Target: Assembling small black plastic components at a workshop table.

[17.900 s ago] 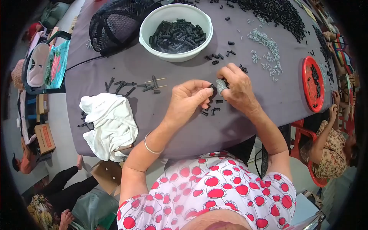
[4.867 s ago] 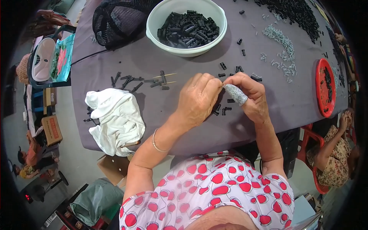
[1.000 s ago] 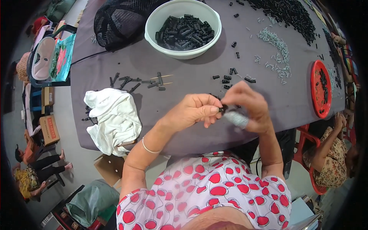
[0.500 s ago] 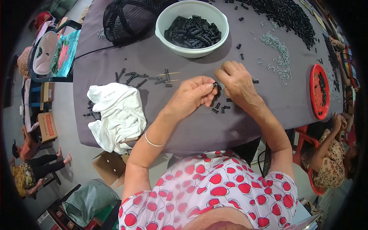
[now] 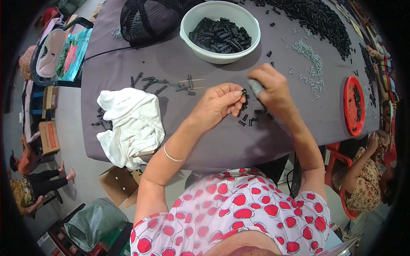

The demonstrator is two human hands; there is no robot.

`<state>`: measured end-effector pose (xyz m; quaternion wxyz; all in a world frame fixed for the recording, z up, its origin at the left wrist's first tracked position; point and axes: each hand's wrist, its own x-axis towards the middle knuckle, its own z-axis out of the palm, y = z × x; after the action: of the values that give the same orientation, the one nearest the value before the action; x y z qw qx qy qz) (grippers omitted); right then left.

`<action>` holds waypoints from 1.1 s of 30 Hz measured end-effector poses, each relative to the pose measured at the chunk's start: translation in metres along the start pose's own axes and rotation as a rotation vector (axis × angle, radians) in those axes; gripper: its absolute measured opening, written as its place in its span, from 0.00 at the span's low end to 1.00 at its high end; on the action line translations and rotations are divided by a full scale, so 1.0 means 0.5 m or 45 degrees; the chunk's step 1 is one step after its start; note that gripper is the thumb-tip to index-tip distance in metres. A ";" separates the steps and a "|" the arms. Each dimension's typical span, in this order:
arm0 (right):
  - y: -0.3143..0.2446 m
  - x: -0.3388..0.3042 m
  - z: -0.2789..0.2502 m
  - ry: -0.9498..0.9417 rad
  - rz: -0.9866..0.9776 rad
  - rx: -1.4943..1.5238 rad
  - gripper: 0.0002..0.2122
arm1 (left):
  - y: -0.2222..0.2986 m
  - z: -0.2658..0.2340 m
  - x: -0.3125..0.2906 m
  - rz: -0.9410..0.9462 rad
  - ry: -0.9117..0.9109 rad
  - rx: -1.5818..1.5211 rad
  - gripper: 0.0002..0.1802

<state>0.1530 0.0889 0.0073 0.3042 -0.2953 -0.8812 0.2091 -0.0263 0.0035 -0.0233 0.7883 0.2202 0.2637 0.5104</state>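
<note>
Between the thumb and forefinger of my left hand is a small black plastic part, one end poking out past the fingertips. Just right of it, my right hand is curled closed, knuckles up. A light grey patch shows at its thumb side; whether it is a held thing or a finger covering I cannot make out. Below and between the hands lie several loose black plastic parts on the grey-purple cloth. Left of my left hand, more black pieces lie near two thin wooden sticks.
A white bowl full of black parts stands ahead, beside a black mesh bag. Small grey pieces and a black heap spread at far right. A red tray sits rightmost; a white cloth lies left.
My right hand has lifted and turned at the wrist, its fingers curling tighter, and the grey patch has come into sight. My left hand keeps its hold on the small black part.
</note>
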 end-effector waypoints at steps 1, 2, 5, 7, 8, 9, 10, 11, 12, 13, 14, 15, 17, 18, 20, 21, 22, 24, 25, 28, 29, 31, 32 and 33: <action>-0.004 -0.001 -0.009 -0.005 -0.002 0.002 0.10 | 0.000 0.004 -0.001 0.008 0.027 0.018 0.11; -0.015 -0.004 -0.021 0.029 0.321 0.400 0.10 | 0.001 0.008 -0.002 0.014 0.054 0.035 0.11; -0.031 -0.024 -0.029 0.063 0.757 0.839 0.08 | -0.001 0.019 -0.008 0.037 0.098 0.072 0.11; -0.039 -0.041 -0.017 0.236 0.904 1.174 0.06 | -0.005 0.023 -0.007 0.046 0.097 0.071 0.11; -0.041 -0.047 -0.016 0.238 0.910 1.172 0.06 | -0.007 0.025 -0.007 0.059 0.097 0.073 0.11; -0.042 -0.051 -0.013 0.270 0.912 1.340 0.06 | -0.009 0.026 -0.006 0.057 0.100 0.073 0.11; -0.043 -0.054 -0.012 0.304 0.910 1.508 0.06 | -0.011 0.026 -0.006 0.072 0.121 0.103 0.11; -0.046 -0.056 -0.010 0.303 0.913 1.510 0.06 | -0.013 0.027 -0.006 0.087 0.142 0.134 0.11; -0.050 -0.058 -0.008 0.324 0.895 1.560 0.06 | -0.013 0.027 -0.006 0.084 0.143 0.135 0.11; -0.054 -0.058 -0.005 0.344 0.877 1.610 0.06 | -0.014 0.026 -0.005 0.091 0.136 0.139 0.11; -0.057 -0.059 -0.001 0.347 0.879 1.612 0.06 | -0.015 0.026 -0.005 0.098 0.130 0.143 0.11; -0.061 -0.060 0.005 0.379 0.843 1.540 0.07 | -0.016 0.028 -0.006 0.094 0.131 0.145 0.11; -0.063 -0.064 0.016 0.412 0.809 1.470 0.07 | -0.017 0.034 -0.008 0.126 0.196 0.217 0.10; -0.063 -0.066 0.020 0.412 0.769 1.446 0.08 | -0.019 0.034 -0.008 0.122 0.196 0.218 0.10; -0.068 -0.067 0.024 0.412 0.733 1.421 0.09 | -0.023 0.034 -0.007 0.150 0.182 0.203 0.10; -0.073 -0.064 0.025 0.445 0.708 1.385 0.08 | -0.023 0.034 -0.007 0.148 0.184 0.203 0.10; -0.076 -0.064 0.026 0.476 0.684 1.347 0.07 | -0.023 0.035 -0.007 0.153 0.192 0.197 0.10; -0.077 -0.066 0.029 0.492 0.676 1.343 0.07 | -0.024 0.034 -0.006 0.156 0.202 0.190 0.10; -0.077 -0.067 0.031 0.508 0.665 1.337 0.07 | -0.025 0.034 -0.006 0.181 0.207 0.224 0.10; -0.079 -0.071 0.032 0.500 0.658 1.217 0.08 | -0.029 0.039 -0.006 0.225 0.229 0.257 0.10; -0.079 -0.073 0.034 0.501 0.659 1.218 0.08 | -0.030 0.042 -0.006 0.246 0.247 0.255 0.10; -0.078 -0.075 0.041 0.519 0.625 1.213 0.08 | -0.029 0.045 -0.007 0.230 0.272 0.251 0.10; -0.079 -0.075 0.041 0.519 0.626 1.214 0.08 | -0.030 0.047 -0.008 0.215 0.297 0.248 0.11; -0.080 -0.075 0.039 0.515 0.645 1.194 0.07 | -0.031 0.048 -0.007 0.213 0.296 0.247 0.11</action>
<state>0.1484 0.0314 -0.0006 0.5059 -0.3648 -0.5199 0.5837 -0.0016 -0.0075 -0.0139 0.6823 0.2561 0.3817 0.5685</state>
